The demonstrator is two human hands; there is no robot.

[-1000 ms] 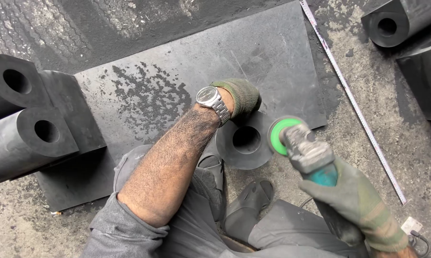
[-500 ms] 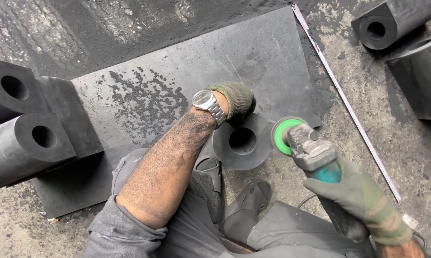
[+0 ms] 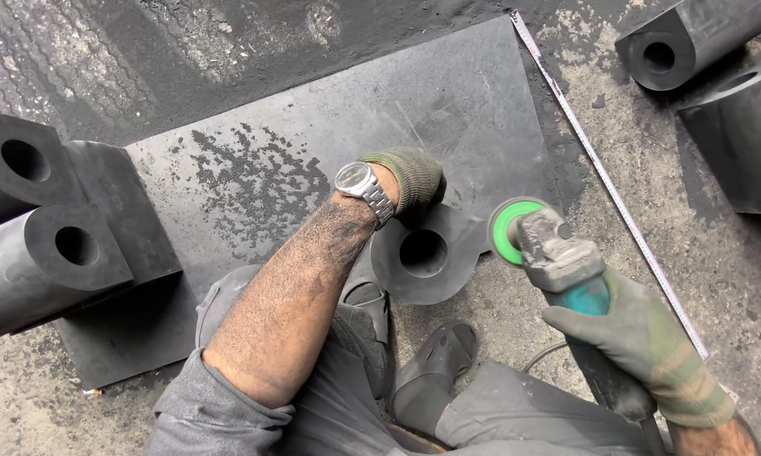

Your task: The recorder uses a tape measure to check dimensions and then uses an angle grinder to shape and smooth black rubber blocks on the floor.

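A flat mat (image 3: 448, 101) lies on the ground (image 3: 718, 279) in the middle of the scene. At its near right edge stands a block with a round hole (image 3: 422, 253). The left hand (image 3: 410, 179) rests on the block's far side. Just right of the block, the right hand (image 3: 642, 338) holds a grinder (image 3: 566, 262), its disc (image 3: 509, 230) touching the block's right edge. Two long blocks (image 3: 51, 245) lie on the mat's left end. A measuring tape (image 3: 608, 186) runs along the mat's right side, from far to near right. More blocks (image 3: 701, 42) lie far right, beyond the tape. Two sandalled feet (image 3: 435, 363) sit near the block's near side
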